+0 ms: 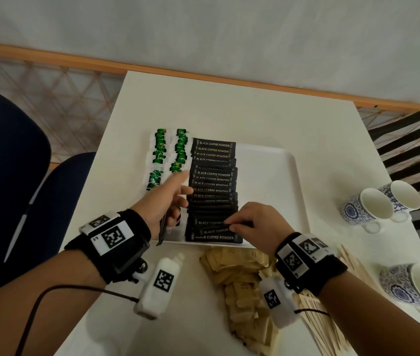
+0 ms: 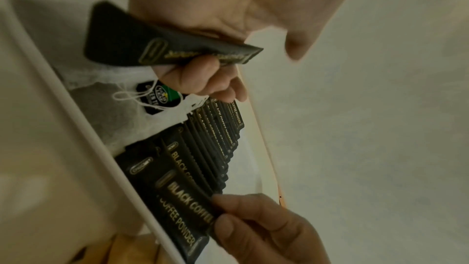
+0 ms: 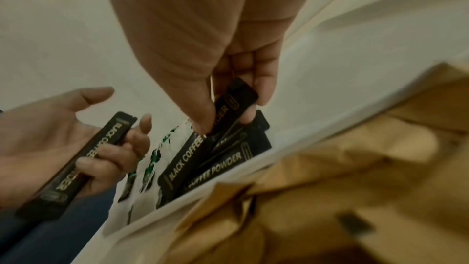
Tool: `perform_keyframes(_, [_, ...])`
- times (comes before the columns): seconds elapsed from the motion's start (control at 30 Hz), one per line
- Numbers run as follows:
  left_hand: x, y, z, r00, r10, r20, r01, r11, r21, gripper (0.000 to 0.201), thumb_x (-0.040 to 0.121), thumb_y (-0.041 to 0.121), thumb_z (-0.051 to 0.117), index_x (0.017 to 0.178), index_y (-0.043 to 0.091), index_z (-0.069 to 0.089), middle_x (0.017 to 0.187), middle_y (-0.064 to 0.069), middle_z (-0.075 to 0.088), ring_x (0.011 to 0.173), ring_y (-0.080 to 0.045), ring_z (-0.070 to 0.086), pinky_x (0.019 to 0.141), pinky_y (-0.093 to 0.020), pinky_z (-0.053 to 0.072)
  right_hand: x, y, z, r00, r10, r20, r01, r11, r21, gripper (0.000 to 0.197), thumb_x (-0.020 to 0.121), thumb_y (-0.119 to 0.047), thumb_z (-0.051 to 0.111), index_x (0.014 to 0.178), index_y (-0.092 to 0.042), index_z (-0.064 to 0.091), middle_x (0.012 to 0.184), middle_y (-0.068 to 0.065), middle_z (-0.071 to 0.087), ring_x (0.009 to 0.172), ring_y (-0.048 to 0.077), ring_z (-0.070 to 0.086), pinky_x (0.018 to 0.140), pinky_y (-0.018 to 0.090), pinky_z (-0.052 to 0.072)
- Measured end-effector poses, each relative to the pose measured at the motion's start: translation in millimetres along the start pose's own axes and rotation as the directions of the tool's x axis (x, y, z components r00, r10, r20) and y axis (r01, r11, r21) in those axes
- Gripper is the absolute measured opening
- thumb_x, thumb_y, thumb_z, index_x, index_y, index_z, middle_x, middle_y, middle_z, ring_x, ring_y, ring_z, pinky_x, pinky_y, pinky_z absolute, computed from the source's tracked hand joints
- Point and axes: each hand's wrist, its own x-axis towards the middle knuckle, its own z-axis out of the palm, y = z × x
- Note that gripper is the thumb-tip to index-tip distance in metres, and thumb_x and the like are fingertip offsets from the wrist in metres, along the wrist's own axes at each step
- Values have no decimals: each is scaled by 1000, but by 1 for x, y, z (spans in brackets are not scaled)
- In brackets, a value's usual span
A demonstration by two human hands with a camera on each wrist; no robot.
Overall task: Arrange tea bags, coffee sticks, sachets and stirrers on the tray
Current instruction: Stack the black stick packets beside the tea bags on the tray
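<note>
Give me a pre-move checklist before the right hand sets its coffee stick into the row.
1. Right hand pinches a coffee stick: ok.
2. Left hand grips the spare stick, clear of the row: ok.
3. Coffee row is overlapped, labels aligned: ok.
4. Tea bags sit left of the row, out of the way: ok.
5. Tray has bare space on its right side: ok.
6. Brown sachets and stirrers are on the tray: not ok, both are off it.
</note>
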Motion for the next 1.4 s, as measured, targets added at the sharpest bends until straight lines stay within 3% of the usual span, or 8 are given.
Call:
perform_keyframes(0.2, [-3, 3, -3, 1000, 9, 30, -6, 995, -104, 31, 89, 25, 32, 76, 12, 57, 67, -3, 50, 52, -14, 37, 47, -23, 28, 1, -8, 10, 995, -43, 91, 57, 986, -156, 23, 92, -33, 56, 111, -34, 69, 102, -15, 65, 94, 5, 54, 82, 17, 37])
perform_keyframes(0.37, [-1, 1, 1, 996, 83, -22, -84, 992, -94, 17, 94, 9, 43, 90, 11, 60, 74, -3, 56, 66, -15, 51, 60, -27, 40, 5, -6, 15, 996, -81, 45, 89, 969, -230, 19, 88, -34, 58, 102, -34, 72, 93, -15, 66, 86, 4, 53, 83, 19, 42])
perform_keyframes(0.57, [2, 0, -8, 984, 166, -65, -165, 986, 20, 8, 89, 6, 62, 86, 13, 61, 72, -3, 66, 56, -9, 58, 46, -17, 45, 11, -8, 16, 998, -57, -10, 54, 976, -213, 13, 87, -31, 60, 94, -31, 71, 68, -25, 44, 76, 1, 47, 73, 17, 37])
perform_keyframes(0.83, [1, 0, -9, 981, 171, -94, -175, 984, -34, 19, 89, -6, 56, 96, 11, 57, 74, -11, 64, 54, -14, 64, 50, -21, 55, 15, -8, 13, 999, -48, -6, 46, 978, -204, 9, 85, -35, 62, 90, -31, 69, 67, -23, 48, 74, 2, 51, 65, 15, 36])
perform_keyframes(0.97, [1, -4, -8, 981, 178, -83, -179, 984, -1, 21, 88, -9, 55, 94, 10, 58, 78, -11, 63, 57, -16, 64, 52, -22, 56, 13, -2, 8, 993, 64, -102, -67, 998, -22, 5, 84, -33, 62, 80, -35, 61, 68, -15, 57, 67, 1, 52, 59, 17, 38])
perform_keyframes(1.07, [2, -7, -5, 982, 181, -49, -181, 983, 13, 21, 87, -12, 55, 88, 9, 60, 79, -12, 62, 62, -17, 64, 58, -22, 57, 11, 2, 3, 955, 223, -194, -145, 925, 350, 10, 90, -25, 55, 84, -32, 59, 73, -6, 66, 67, 9, 59, 63, 19, 46])
perform_keyframes(1.23, [-6, -6, 7, 971, 206, 125, -210, 977, 22, 30, 83, -16, 57, 71, 9, 69, 86, -12, 70, 71, -14, 69, 72, -24, 59, 11, -11, -6, 968, 239, 74, -234, 760, 606, 34, 100, -36, 39, 104, -20, 69, 90, -6, 69, 70, 5, 59, 63, 14, 42])
perform_keyframes(1.4, [-9, -5, 14, 956, 250, 151, -261, 963, 61, 43, 83, -20, 51, 63, 12, 71, 89, -8, 71, 85, -17, 69, 74, -23, 58, 6, -5, -8, 950, 113, 290, -280, 719, 636, 19, 97, -19, 51, 104, -20, 69, 76, -2, 63, 60, 8, 56, 57, 17, 46])
